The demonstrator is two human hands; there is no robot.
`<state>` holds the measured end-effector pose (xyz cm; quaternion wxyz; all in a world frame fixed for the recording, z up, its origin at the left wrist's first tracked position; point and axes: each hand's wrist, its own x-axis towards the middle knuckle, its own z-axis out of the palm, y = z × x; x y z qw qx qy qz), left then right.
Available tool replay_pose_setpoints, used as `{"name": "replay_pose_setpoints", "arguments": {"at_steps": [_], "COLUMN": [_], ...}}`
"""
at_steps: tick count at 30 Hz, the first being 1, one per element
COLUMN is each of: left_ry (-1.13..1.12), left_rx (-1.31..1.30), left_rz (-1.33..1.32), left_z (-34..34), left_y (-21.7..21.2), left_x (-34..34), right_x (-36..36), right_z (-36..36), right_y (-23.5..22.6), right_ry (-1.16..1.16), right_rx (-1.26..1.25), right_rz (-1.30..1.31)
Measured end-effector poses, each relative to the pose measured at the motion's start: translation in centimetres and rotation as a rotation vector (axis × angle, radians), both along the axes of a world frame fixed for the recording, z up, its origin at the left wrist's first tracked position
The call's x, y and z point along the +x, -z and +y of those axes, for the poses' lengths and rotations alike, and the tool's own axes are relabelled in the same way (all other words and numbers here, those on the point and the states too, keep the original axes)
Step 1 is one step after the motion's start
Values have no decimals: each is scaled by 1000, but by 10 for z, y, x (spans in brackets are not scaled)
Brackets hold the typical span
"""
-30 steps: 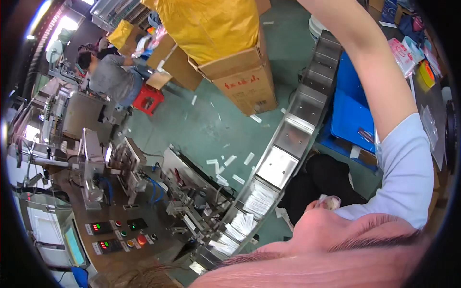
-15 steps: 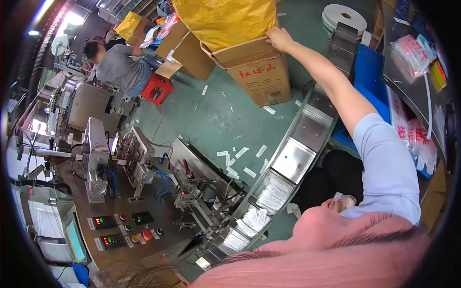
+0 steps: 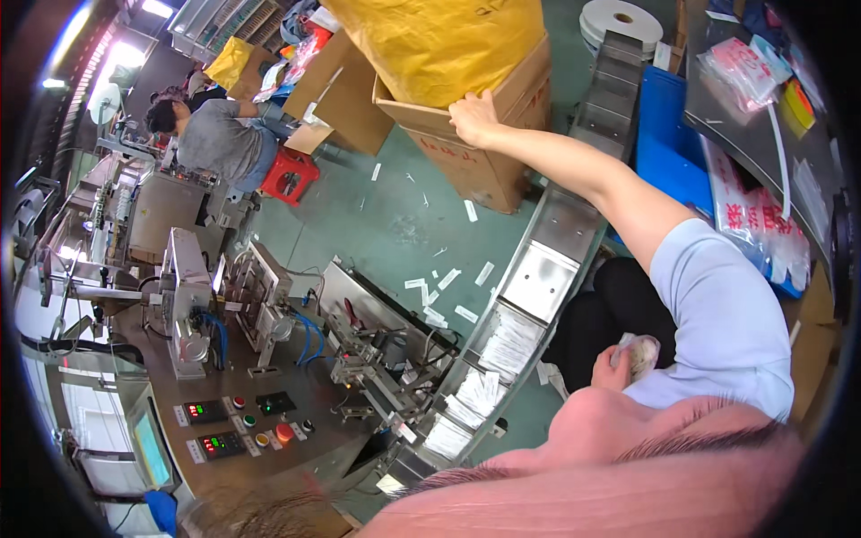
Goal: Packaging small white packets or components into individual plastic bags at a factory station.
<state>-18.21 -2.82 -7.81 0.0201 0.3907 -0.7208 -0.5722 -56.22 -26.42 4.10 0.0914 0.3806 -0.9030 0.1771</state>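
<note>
My right hand (image 3: 473, 118) is closed over the near rim of a tall cardboard box (image 3: 466, 170), its fingers beside a bulging yellow plastic sack (image 3: 448, 45) that fills the box top. The box leans a little, its right side showing. Low down by my black-trousered legs, my left hand (image 3: 613, 366) is closed around a small pale thing in clear plastic (image 3: 641, 355); its exact kind is unclear. Beside my legs runs a steel conveyor channel (image 3: 538, 278) carrying stacks of thin white packets (image 3: 507, 345).
A steel machine panel with displays and buttons (image 3: 282, 434) stands at left. White slips (image 3: 466, 314) litter the green floor. Blue bins (image 3: 673, 134) and a dark table with plastic bags (image 3: 740, 76) are at right. Farther off, a co-worker (image 3: 220, 139) sits on a red stool (image 3: 291, 175).
My right hand has shifted left and nearer along the box rim. The box has turned and tilted, so more of its right side shows. More of my left hand is visible.
</note>
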Motion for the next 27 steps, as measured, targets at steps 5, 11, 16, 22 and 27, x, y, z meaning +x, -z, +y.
{"name": "replay_pose_setpoints", "arguments": {"at_steps": [5,11,16,22,27], "left_ry": [75,63,-58,51,-32], "left_rx": [-56,-292,-184,-313,-107], "left_rz": [134,42,294,230,189], "left_z": [23,30,34,51,60], "left_y": [31,-22,-32,-26,-3], "left_x": [24,36,26,21,39], "right_x": [45,209,311,323,321], "right_z": [65,303,414,450,443], "right_y": [3,28,57,94,75], "right_ry": [-196,-431,64,273,84], "right_rx": [-352,-156,-345,-525,-441], "right_rz": [197,-551,-948,-1327,-855]}}
